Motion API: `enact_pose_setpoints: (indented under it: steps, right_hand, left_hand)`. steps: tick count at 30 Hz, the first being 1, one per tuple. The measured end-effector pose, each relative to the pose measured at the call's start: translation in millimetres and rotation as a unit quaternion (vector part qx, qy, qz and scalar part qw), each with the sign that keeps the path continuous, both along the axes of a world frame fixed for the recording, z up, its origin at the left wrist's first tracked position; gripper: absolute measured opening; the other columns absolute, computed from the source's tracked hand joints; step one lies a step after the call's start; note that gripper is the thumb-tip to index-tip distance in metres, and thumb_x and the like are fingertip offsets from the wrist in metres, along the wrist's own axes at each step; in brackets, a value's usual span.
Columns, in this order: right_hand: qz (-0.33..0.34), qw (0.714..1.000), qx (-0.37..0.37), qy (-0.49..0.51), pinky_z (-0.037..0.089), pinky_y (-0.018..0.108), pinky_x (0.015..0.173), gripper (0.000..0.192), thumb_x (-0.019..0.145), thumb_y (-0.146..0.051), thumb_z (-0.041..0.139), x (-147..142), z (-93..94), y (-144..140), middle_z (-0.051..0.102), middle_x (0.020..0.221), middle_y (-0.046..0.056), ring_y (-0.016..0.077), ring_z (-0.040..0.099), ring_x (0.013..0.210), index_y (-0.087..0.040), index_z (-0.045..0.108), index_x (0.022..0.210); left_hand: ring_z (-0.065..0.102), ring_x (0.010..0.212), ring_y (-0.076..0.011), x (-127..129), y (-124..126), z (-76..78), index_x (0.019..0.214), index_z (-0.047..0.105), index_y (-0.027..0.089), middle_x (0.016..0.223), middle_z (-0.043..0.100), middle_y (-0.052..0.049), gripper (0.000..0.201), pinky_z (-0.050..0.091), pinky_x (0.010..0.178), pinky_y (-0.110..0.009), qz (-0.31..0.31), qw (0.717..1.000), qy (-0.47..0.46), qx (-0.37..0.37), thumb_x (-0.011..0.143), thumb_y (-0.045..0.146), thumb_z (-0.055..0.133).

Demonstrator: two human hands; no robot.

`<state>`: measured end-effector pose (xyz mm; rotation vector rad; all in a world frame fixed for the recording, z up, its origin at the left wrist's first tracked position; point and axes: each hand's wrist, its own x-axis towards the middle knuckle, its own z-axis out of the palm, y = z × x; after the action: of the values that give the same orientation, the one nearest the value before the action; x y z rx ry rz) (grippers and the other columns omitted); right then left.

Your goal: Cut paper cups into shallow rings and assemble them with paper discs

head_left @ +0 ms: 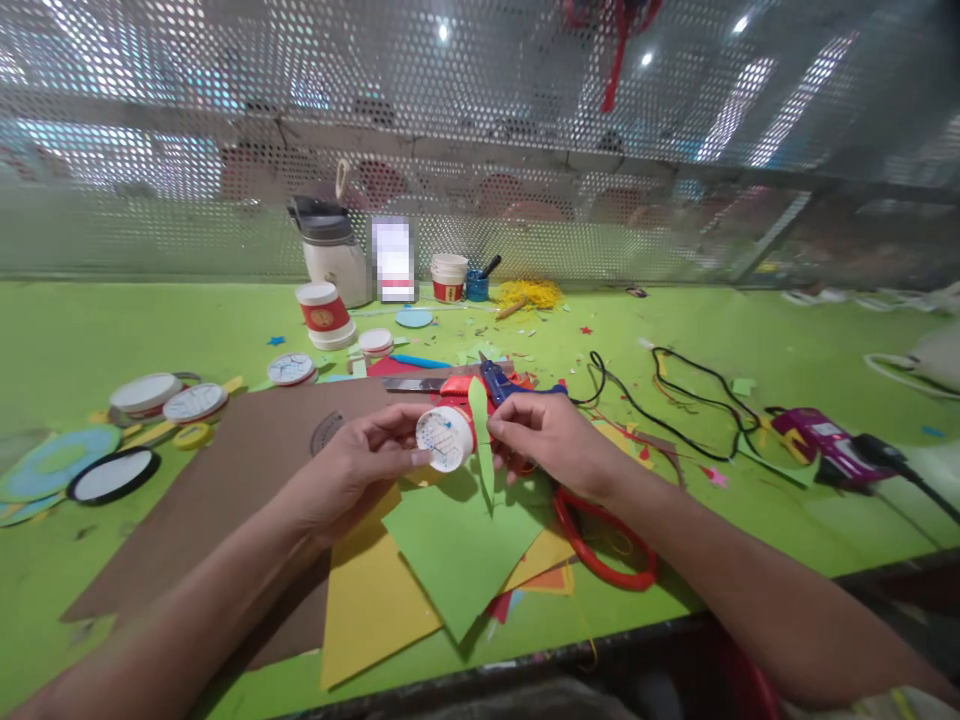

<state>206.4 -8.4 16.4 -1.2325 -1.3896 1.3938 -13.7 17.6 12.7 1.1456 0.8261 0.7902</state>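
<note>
In our left hand (360, 462) we grasp a small cup (445, 440) by its side, its white round end, scribbled in blue, turned toward us. Between the thumb and fingers of our right hand (551, 440) we pinch a narrow green paper strip (482, 440), upright just beside the cup; we cannot tell whether the two touch. Both are in front of us, over a green paper sheet (461, 560) that overlaps a yellow sheet (375, 600) on the surface (705, 325). Brown cardboard (217, 500) lies to the left, a red handle loop (651, 580) under our right forearm, and a blue glue gun (498, 382) just beyond our hands.
</note>
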Motion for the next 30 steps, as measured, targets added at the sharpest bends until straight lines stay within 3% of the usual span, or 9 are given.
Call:
enact_pose_setpoints:
  steps: [7, 11, 13, 16, 19, 21, 27, 30]
  right_hand:
    - [0.002, 0.997, 0.056, -0.058, 0.05, 0.027, 0.049, 0.015, 0.087, -0.03, 0.055, 10, 8.5, -2, 0.064, 0.061, 0.0, 0.0127, 0.058, 0.048, -0.02, 0.057, 0.076]
    - [-0.011, 0.98, 0.158, -0.12, 0.047, 0.028, 0.056, 0.014, 0.088, -0.028, 0.055, 17, 13.0, -2, 0.063, 0.066, 0.001, 0.0148, 0.058, 0.058, -0.02, 0.058, 0.077]
    - [-0.026, 0.96, 0.228, -0.162, 0.045, 0.029, 0.063, 0.012, 0.088, -0.026, 0.057, 19, 15.7, -3, 0.063, 0.072, 0.002, 0.0156, 0.055, 0.065, -0.02, 0.059, 0.077]
    - [-0.02, 0.926, 0.316, -0.205, 0.042, 0.031, 0.072, 0.011, 0.089, -0.022, 0.057, 20, 19.5, -6, 0.062, 0.077, 0.002, 0.0162, 0.053, 0.072, -0.02, 0.062, 0.08]
    - [0.014, 0.907, 0.363, -0.215, 0.043, 0.029, 0.073, 0.01, 0.091, -0.02, 0.055, 17, 22.2, -12, 0.063, 0.08, 0.003, 0.0156, 0.055, 0.073, -0.02, 0.062, 0.085]
    - [0.033, 0.898, 0.385, -0.213, 0.045, 0.029, 0.074, 0.009, 0.093, -0.019, 0.054, 16, 23.2, -15, 0.065, 0.084, 0.004, 0.0157, 0.058, 0.077, -0.019, 0.062, 0.09]
    - [0.075, 0.867, 0.436, -0.23, 0.049, 0.031, 0.078, 0.009, 0.095, -0.017, 0.051, 15, 22.7, -17, 0.067, 0.089, 0.007, 0.0178, 0.061, 0.084, -0.019, 0.061, 0.095]
    - [0.088, 0.866, 0.432, -0.236, 0.049, 0.029, 0.076, 0.009, 0.095, -0.016, 0.053, 15, 22.2, -17, 0.068, 0.087, 0.007, 0.0169, 0.062, 0.081, -0.017, 0.062, 0.094]
  left_hand:
    - [0.068, 0.1, -0.0248, -1, 3, -3.0, 0.108, 0.074, 0.025, 0.112, 0.075, -0.006, 0.032, 0.052, 0.087, -0.035, -0.034, 0.993, 0.063, 0.091, 0.076, 0.026, 0.076]
    - [0.069, 0.098, -0.0243, -5, -1, -2.3, 0.133, 0.057, 0.026, 0.11, 0.074, -0.008, 0.053, 0.056, 0.081, -0.034, -0.057, 0.977, 0.074, 0.193, 0.081, 0.026, 0.071]
    - [0.069, 0.101, -0.0232, -7, -6, -0.5, 0.138, 0.051, 0.029, 0.114, 0.072, -0.008, 0.056, 0.055, 0.085, -0.034, -0.046, 0.953, 0.106, 0.281, 0.084, 0.021, 0.067]
    - [0.069, 0.1, -0.0202, -7, -15, 1.4, 0.137, 0.05, 0.035, 0.11, 0.073, -0.004, 0.057, 0.052, 0.093, -0.034, -0.029, 0.894, 0.161, 0.418, 0.086, 0.013, 0.062]
    - [0.071, 0.095, -0.0176, -5, -22, 0.4, 0.134, 0.052, 0.04, 0.104, 0.075, 0.001, 0.055, 0.053, 0.09, -0.03, -0.013, 0.857, 0.169, 0.487, 0.087, 0.011, 0.059]
    - [0.071, 0.094, -0.0173, -4, -23, -1.0, 0.132, 0.053, 0.041, 0.103, 0.076, 0.002, 0.054, 0.053, 0.09, -0.03, -0.004, 0.85, 0.173, 0.497, 0.087, 0.012, 0.059]
    - [0.071, 0.096, -0.0205, -7, -20, -6.2, 0.134, 0.051, 0.036, 0.111, 0.071, -0.004, 0.054, 0.055, 0.091, -0.033, -0.007, 0.884, 0.169, 0.435, 0.086, 0.015, 0.062]
    - [0.071, 0.092, -0.0205, -7, -18, -7.0, 0.132, 0.053, 0.031, 0.107, 0.071, -0.005, 0.05, 0.057, 0.087, -0.031, -0.017, 0.892, 0.174, 0.418, 0.085, 0.018, 0.063]
